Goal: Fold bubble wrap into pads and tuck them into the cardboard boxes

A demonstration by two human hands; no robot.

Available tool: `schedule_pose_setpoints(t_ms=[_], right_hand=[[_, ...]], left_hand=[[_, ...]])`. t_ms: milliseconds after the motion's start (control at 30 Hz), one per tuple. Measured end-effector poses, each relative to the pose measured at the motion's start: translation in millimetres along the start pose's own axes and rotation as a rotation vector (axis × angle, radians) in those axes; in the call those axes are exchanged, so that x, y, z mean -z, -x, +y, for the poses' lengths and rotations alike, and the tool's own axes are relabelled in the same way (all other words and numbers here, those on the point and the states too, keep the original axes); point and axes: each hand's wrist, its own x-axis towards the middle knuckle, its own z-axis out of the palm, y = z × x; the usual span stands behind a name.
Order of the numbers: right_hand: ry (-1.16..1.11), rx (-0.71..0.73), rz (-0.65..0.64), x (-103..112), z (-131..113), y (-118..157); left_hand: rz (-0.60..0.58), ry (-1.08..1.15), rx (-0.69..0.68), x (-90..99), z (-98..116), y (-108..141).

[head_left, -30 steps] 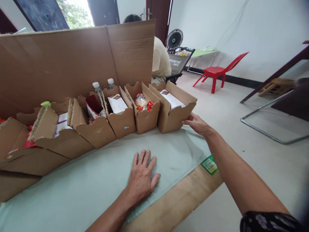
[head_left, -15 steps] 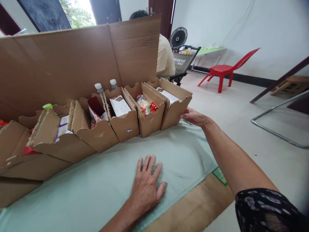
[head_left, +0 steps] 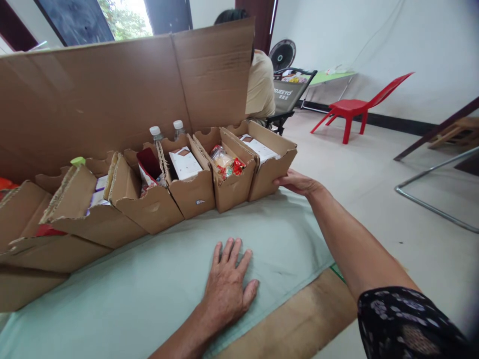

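Note:
My left hand (head_left: 229, 281) lies flat on a pale green cloth (head_left: 149, 284), its fingers spread and nothing in it. My right hand (head_left: 297, 182) holds the lower right corner of the rightmost cardboard box (head_left: 269, 177); part of its fingers is hidden. In that box lies a white pack (head_left: 258, 148). The cardboard box beside it (head_left: 234, 192) contains a red and clear wrapped package (head_left: 228, 164). Farther left, another cardboard box (head_left: 192, 197) holds a white carton (head_left: 185, 163). More open boxes continue the row leftward, with a red and white packet (head_left: 149, 174) and purple-white packs (head_left: 99, 192).
A tall cardboard panel (head_left: 123, 89) stands behind the boxes. Two white-capped bottles (head_left: 178, 128) and a green cap (head_left: 78, 161) show there. Beyond sits a person (head_left: 260, 85) by a folding chair (head_left: 288, 97). A red chair (head_left: 350, 107) stands right; brown cardboard (head_left: 295, 319) edges the cloth.
My right hand and the rightmost box have shifted very slightly left, the hand still at its corner. The left hand stays in place. The view has turned a little.

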Motion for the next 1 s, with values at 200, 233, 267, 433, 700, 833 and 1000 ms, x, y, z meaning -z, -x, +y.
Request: schedule_pose_setpoints(t_ms=[200, 233, 267, 433, 700, 833, 1000], right_hand=[[-0.013, -0.005, 0.019, -6.3, 1.0, 1.4], [-0.012, -0.012, 0.029, -7.8, 0.5, 1.6], [-0.012, -0.018, 0.037, -9.4, 0.0, 1.5], [-0.030, -0.007, 0.072, -17.3, -1.2, -0.5], [0.314, 0.035, 0.561, -44.1, -0.5, 59.5], [0.469, 0.260, 0.622, -103.1, -34.2, 85.6], [0.914, 0.293, 0.274, -170.9, -81.3, 46.2]], left_hand=[[0.011, -0.017, -0.005, -0.4, 0.0, 2.4], [0.012, -0.018, -0.006, -0.6, -0.1, 2.6], [0.012, -0.018, -0.007, -1.0, -0.2, 2.7], [0.009, -0.023, -0.006, -1.8, 0.2, 1.3], [-0.009, 0.029, -0.001, 0.4, 1.4, -1.5], [-0.013, 0.059, 0.004, 3.1, 1.4, -2.2], [0.018, 0.125, 0.004, 3.6, -0.8, -0.9]])
